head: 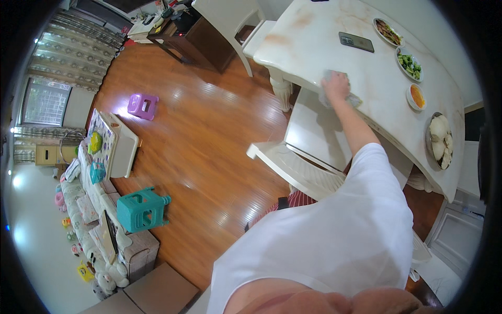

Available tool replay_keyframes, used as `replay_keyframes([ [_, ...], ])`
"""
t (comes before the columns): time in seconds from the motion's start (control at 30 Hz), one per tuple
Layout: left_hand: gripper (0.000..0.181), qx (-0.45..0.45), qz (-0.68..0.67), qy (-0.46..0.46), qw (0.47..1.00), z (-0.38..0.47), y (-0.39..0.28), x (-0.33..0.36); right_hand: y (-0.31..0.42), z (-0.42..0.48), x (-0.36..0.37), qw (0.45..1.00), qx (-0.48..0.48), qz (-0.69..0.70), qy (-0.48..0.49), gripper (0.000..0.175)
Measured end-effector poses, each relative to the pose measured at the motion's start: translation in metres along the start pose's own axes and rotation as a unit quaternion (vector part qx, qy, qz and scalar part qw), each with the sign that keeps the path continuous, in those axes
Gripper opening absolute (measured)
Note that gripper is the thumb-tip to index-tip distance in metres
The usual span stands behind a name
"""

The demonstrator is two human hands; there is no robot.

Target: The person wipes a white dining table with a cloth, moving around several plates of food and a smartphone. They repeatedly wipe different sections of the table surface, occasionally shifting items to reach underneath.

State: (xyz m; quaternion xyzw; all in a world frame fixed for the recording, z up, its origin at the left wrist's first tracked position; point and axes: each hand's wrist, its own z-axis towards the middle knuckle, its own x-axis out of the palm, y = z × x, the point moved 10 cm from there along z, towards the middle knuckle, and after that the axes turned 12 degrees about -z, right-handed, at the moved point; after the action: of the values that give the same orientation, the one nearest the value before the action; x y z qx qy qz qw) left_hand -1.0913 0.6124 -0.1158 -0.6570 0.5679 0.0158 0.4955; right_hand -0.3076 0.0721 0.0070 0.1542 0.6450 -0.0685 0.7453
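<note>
My right hand [337,86] presses a grey cloth [355,100] onto the white marble-patterned table [310,51], close to its near edge. Part of the cloth hangs out past the fingers on both sides. Beyond the hand, a smartphone [356,42] lies back-up on the tabletop. Along the far right side stand a plate of cooked food [388,32], a plate of green vegetables [409,64], a bowl of orange food [417,97] and a dish of white buns [440,135]. My left hand is out of view.
A white chair [300,170] stands between me and the table, its seat partly under the tabletop. Another white chair [231,15] is at the table's far end. On the wood floor [208,145] are a purple stool [143,106] and a teal stool [141,210].
</note>
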Motion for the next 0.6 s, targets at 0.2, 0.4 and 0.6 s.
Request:
replay_keyframes([
  [0.2,0.022,0.024,0.012,0.013,1.000,0.118,-0.059,-0.045,0.113,0.008,0.007,1.000,-0.007,0.018,0.021,0.047],
  [0.4,0.022,0.073,0.027,0.027,0.997,0.260,-0.124,-0.102,0.119,0.016,0.015,0.999,0.029,0.010,0.020,0.053],
  [0.6,0.023,0.133,0.061,0.034,0.989,0.430,-0.188,-0.155,0.105,0.012,0.002,0.995,0.084,-0.042,0.017,0.057],
])
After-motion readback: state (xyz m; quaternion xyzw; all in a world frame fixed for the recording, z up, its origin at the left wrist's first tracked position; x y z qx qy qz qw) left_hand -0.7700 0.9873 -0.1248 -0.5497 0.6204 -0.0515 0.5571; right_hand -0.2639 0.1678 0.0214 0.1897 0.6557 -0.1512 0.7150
